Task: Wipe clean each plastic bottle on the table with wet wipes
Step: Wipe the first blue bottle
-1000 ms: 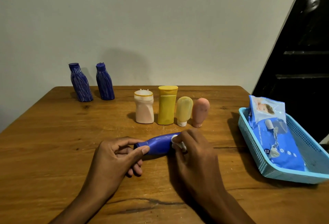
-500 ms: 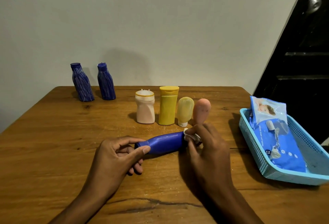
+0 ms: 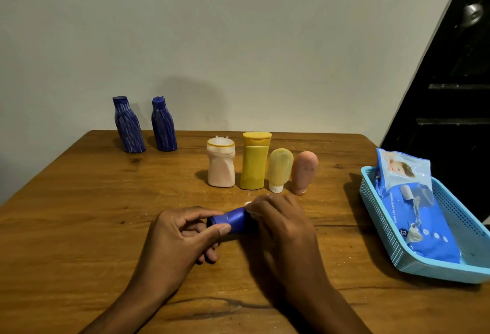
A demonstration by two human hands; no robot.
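The blue bottle [image 3: 233, 221] lies on its side, held just above the bench [image 3: 79, 227] in front of the person. The left hand [image 3: 180, 238] pinches its capped end. The right hand [image 3: 281, 225], clamped round the body with what looks like a white wipe [image 3: 248, 204], has slid back toward the cap from the far end half a second ago: a return stroke, so this bottle is nearly wiped.

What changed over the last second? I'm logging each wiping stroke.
The right hand, holding the wet wipe, slid out toward the blue bottle's base, then back toward its cap, now covering most of it. The left hand kept gripping the cap end. The standing bottles and the basket stayed put.
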